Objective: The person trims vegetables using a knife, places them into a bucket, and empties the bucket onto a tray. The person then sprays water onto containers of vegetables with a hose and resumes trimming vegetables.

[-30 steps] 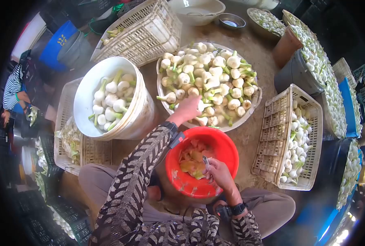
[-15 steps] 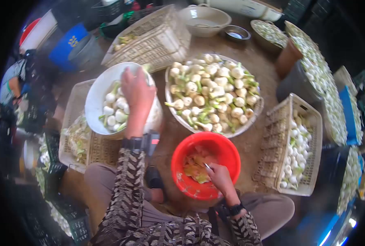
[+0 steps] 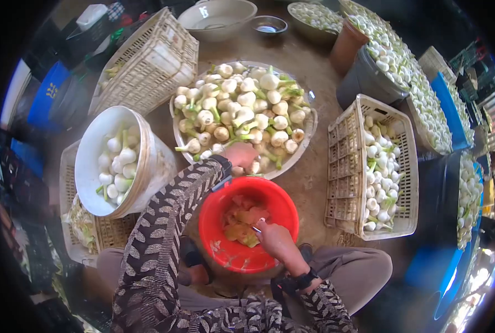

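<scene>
My left hand is down at the near rim of a wide round basin, among garlic bulbs with short green stems. Its fingers are mostly hidden, so I cannot see whether they grip a bulb. Over a red tub, my right hand is closed around a small knife, of which only a bit of metal blade shows. Yellowish and pinkish peelings lie inside the tub. To the left, a white bucket contains cleaner, whiter bulbs.
A plastic crate with white bulbs stands at right; another crate sits tilted at back left. Behind are a large empty bowl and a small metal bowl. Heaped bulbs line the right side. My crossed legs flank the tub.
My left hand has left the top of the white bucket and moved right to the basin of garlic. My right hand stays over the red tub with the knife. The view has shifted.
</scene>
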A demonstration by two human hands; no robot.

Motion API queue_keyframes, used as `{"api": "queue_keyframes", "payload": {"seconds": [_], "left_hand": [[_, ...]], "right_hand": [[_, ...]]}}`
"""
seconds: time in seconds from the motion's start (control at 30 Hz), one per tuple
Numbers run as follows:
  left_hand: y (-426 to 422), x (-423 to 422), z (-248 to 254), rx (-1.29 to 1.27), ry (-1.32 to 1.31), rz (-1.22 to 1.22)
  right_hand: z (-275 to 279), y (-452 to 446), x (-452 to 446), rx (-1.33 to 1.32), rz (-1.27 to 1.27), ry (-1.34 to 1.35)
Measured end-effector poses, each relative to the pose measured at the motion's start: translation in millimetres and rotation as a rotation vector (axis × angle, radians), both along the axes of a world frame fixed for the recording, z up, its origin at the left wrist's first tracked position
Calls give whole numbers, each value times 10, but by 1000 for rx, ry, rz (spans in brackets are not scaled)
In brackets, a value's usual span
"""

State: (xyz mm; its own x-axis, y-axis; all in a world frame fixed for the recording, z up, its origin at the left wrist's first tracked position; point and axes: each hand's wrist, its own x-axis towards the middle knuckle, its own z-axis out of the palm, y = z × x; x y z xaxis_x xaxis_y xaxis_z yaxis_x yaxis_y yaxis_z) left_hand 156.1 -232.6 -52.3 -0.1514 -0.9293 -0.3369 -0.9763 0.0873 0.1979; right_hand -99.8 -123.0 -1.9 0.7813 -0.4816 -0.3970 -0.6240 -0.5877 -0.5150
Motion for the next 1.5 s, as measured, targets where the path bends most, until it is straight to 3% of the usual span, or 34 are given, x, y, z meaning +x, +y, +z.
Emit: {"api": "queue_keyframes", "payload": {"seconds": [0.1, 0.27, 0.33, 0.4, 0.47, 0.53, 0.6, 0.67, 0.87, 0.93, 1.0, 1.07, 1.2, 1.27, 1.33, 1.37, 1.43, 1.5], "left_hand": [[-120, 60, -1, 205, -117, -57], [-34, 194, 82, 210, -83, -120], [6, 294, 151, 290, -37, -40], [183, 460, 241, 167, 95, 61], [420, 465, 433, -46, 899, 727], [770, 154, 792, -152, 1255, 803], [1085, -39, 953, -85, 1326, 702], [1332, -276, 976, -174, 1414, 709], [1852, -876, 1066, -392, 1373, 776], [1932, -944, 967, -605, 1059, 724], [1983, -1031, 1086, -536, 1113, 766], [2012, -1148, 1190, -463, 1365, 942], [2095, -1175, 1092, -506, 1318, 934], [2199, -1224, 1118, -337, 1303, 1003], [2207, -1265, 1047, -394, 1453, 1020], [2187, -1283, 1065, -410, 1500, 1018], [2181, -1312, 1082, -429, 1545, 1026], [2216, -1330, 1099, -469, 1652, 850]], "right_hand": [[-28, -30, 3, -19, -34, -85], [131, -140, 66, -46, -157, -178], [157, -166, 73, 3, -224, -219], [209, -174, 97, 64, -378, -523], [429, -179, 159, 144, -428, -652], [391, -179, 208, 27, -407, -771], [531, -159, 241, -43, -371, -752], [582, -110, 284, -312, -283, -713], [660, 72, 212, -293, -114, -530], [657, 127, 174, -411, -11, -459], [694, 198, 149, -425, -17, -435], [711, 254, 117, -440, -25, -410], [633, 110, 110, -543, -210, -312], [635, -133, 31, -373, -326, -212], [512, -32, 0, 171, -339, -886], [535, 3, -4, 163, -335, -884], [553, 88, 7, 441, -224, -673], [569, 92, 0, 530, -242, -705]]}}
